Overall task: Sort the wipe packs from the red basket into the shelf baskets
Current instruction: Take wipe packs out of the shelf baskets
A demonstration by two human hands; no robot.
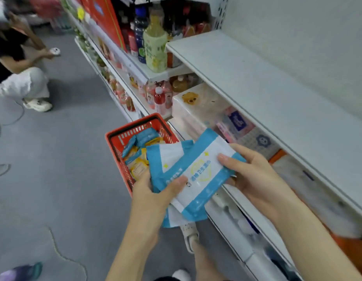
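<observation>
Blue-and-white packs (172, 157) are held fanned above the red basket (115, 134), beside the shelf (257, 88). Their near ends are gripped by the left hand (153, 197), thumb on top. The top pack (202, 171) is pinched at its far end by the right hand (251, 171), fingers (228, 162) curled, probably to be drawn off. More packs lie in the basket. The printed writing is too blurred to be read.

The wipe packs (198, 171) were smooth, slightly glossy plastic film; the red basket (115, 138) was slotted hard plastic; the shelf (257, 82) looked matt white.
</observation>
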